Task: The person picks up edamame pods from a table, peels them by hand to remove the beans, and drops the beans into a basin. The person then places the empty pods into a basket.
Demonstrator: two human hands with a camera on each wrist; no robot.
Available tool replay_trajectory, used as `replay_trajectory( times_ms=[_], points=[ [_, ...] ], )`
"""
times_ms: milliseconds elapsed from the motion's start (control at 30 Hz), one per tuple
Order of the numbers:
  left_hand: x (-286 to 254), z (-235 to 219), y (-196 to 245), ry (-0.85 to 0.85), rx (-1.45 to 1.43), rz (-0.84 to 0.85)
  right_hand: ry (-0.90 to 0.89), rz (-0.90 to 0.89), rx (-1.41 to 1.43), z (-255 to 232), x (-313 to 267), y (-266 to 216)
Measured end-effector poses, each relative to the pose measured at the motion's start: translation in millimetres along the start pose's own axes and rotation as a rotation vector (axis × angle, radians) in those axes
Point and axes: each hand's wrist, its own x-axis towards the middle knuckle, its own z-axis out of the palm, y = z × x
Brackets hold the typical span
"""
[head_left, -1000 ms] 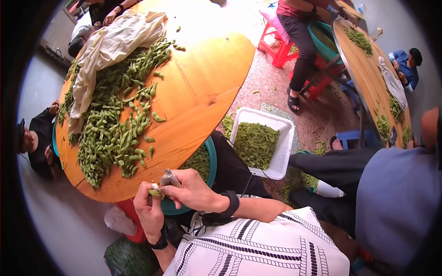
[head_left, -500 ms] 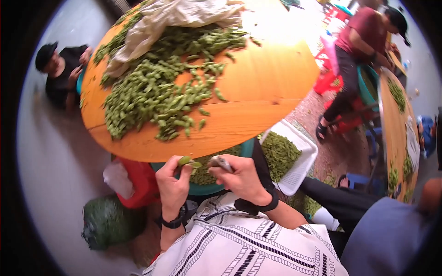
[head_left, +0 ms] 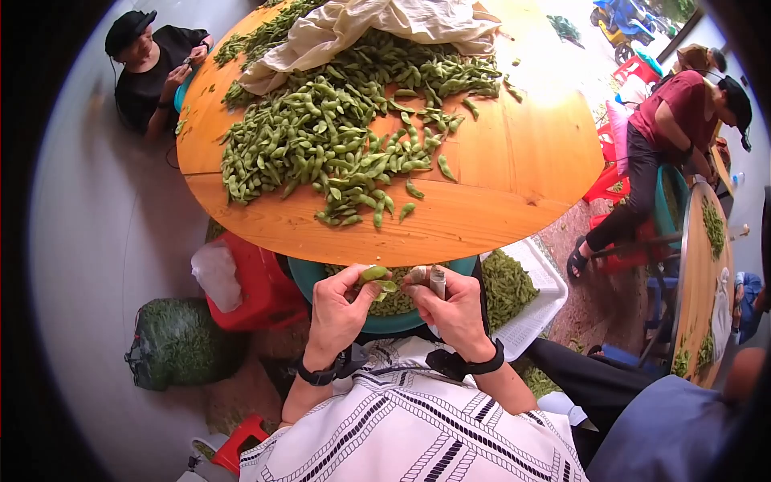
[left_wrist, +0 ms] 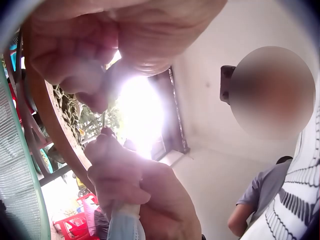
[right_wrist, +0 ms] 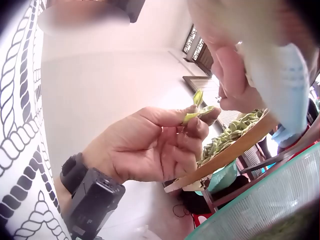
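Observation:
My left hand (head_left: 336, 320) pinches a split green soybean pod (head_left: 376, 278) between thumb and fingers. In the right wrist view, the parted halves of the pod (right_wrist: 198, 111) stick out past the fingertips. My right hand (head_left: 456, 312) is just beside it, fingers curled, fingertips close to the pod. A pale silver-grey wrap (head_left: 438, 283) stands up at its fingers, showing light blue in the right wrist view. No bean shows in this hand; the inside of its grip is hidden. Below both hands is a teal basin (head_left: 305, 281) holding shelled green beans (head_left: 393, 304).
A heap of pods (head_left: 321, 132) partly under cream cloth (head_left: 321, 36) covers much of the round wooden table (head_left: 530, 185). White basket (head_left: 554, 301) stands right, red stool (head_left: 257, 281) and stuffed green bag (head_left: 181, 341) left. Other people (head_left: 157, 72) sit around.
The head view has swung, so the table sits higher and more centred. The hands, together one second ago, have parted slightly; the pod in the left hand now shows split open.

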Motion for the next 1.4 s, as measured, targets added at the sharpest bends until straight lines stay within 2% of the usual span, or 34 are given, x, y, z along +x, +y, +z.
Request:
replay_trajectory(
  times_ms=[67,100,133,167,233,300,333,400,433,500,567,600,667,700,733,833,900,933,967,1000,1033,1067,1100,1133,1200,1233,1300,1333,1367,1400],
  points=[
    [0.4,4.7,0.7,0.086,-0.176,-0.070,-0.008,0.004,-0.033,1.0,-1.7,-7.6],
    [0.3,5.0,0.9,0.093,-0.175,-0.067,-0.088,0.037,-0.029,1.0,-3.2,-12.5],
    [0.0,5.1,1.0,0.031,-0.156,-0.060,-0.167,0.070,-0.025,-0.1,-4.5,-14.8],
    [-0.1,5.7,1.1,-0.031,-0.136,-0.053,-0.173,0.066,-0.026,-2.8,-6.4,-12.8],
    [3.2,11.4,-2.5,-0.141,-0.239,0.007,-0.084,-0.066,-0.165,-12.5,-10.2,-8.6],
    [8.3,13.8,6.8,-0.091,0.012,0.149,0.064,-0.170,-0.327,-34.1,-17.5,-17.9],
    [12.5,10.9,11.6,-0.087,0.011,0.148,0.166,-0.179,-0.323,-48.6,-23.2,-19.3],
    [25.6,3.7,18.7,0.193,0.358,0.244,0.406,-0.152,-0.361,-76.5,-34.8,-28.3],
    [34.7,-1.1,16.2,0.199,0.354,0.243,0.492,-0.176,-0.505,-92.2,-39.7,-28.2],
    [55.1,-11.6,8.9,0.431,0.605,0.460,0.546,-0.295,-0.980,-129.2,-44.3,-15.3],
    [72.6,-15.9,14.1,0.438,0.672,0.505,0.636,-0.475,-1.318,-145.2,-41.5,-5.3],
    [79.4,-17.3,16.4,0.438,0.741,0.550,0.632,-0.483,-1.318,-141.2,-41.0,-9.0],
    [88.6,-15.6,16.6,0.424,0.802,0.515,0.732,-0.214,-0.847,-126.7,-41.0,-18.1],
    [91.6,-14.9,14.1,0.397,0.862,0.481,0.728,-0.214,-0.846,-122.7,-39.4,-18.3],
    [95.0,-16.0,7.1,0.418,0.845,0.569,0.666,-0.226,-0.807,-119.3,-36.5,-18.9],
    [92.9,-19.0,6.7,0.413,0.749,0.500,0.569,-0.248,-0.709,-99.9,-22.0,-21.2],
    [89.1,-19.4,12.0,0.443,0.690,0.510,0.421,-0.252,-0.519,-78.0,-9.7,-29.1],
    [86.4,-19.6,13.2,0.473,0.630,0.515,0.418,-0.254,-0.518,-70.0,-2.5,-29.7],
    [84.1,-19.8,12.2,0.478,0.632,0.513,0.337,-0.262,-0.476,-62.5,4.9,-30.2],
    [81.9,-19.8,11.2,0.456,0.595,0.553,0.258,-0.268,-0.433,-54.3,11.8,-31.2],
    [79.4,-19.0,10.3,0.432,0.558,0.595,0.257,-0.268,-0.432,-44.5,18.4,-32.8],
    [73.2,-16.7,13.4,0.393,0.532,0.525,0.185,-0.268,-0.394,-34.3,24.6,-34.5],
    [67.8,-14.7,15.7,0.390,0.531,0.526,0.115,-0.267,-0.356,-25.0,29.4,-35.6],
    [63.2,-12.9,18.1,0.334,0.521,0.545,0.120,-0.267,-0.356,-15.5,34.3,-35.4],
    [54.7,-10.0,24.8,0.236,0.490,0.582,0.051,-0.479,-0.465,-2.1,41.0,-33.6],
    [51.0,-10.2,25.8,0.234,0.488,0.582,0.053,-0.478,-0.466,-1.4,40.0,-33.5],
    [42.8,-12.1,24.2,0.078,0.122,0.369,0.018,-0.494,-0.502,0.4,35.5,-33.8],
    [41.6,-9.1,9.7,0.040,-0.304,0.181,0.016,-0.495,-0.426,1.2,32.6,-34.1],
    [39.1,-7.9,6.2,0.042,-0.304,0.178,0.015,-0.493,-0.426,3.6,29.6,-34.0],
    [37.8,-7.0,4.9,0.009,-0.545,0.092,0.034,-0.497,-0.347,7.2,27.3,-34.1]
  ],
)
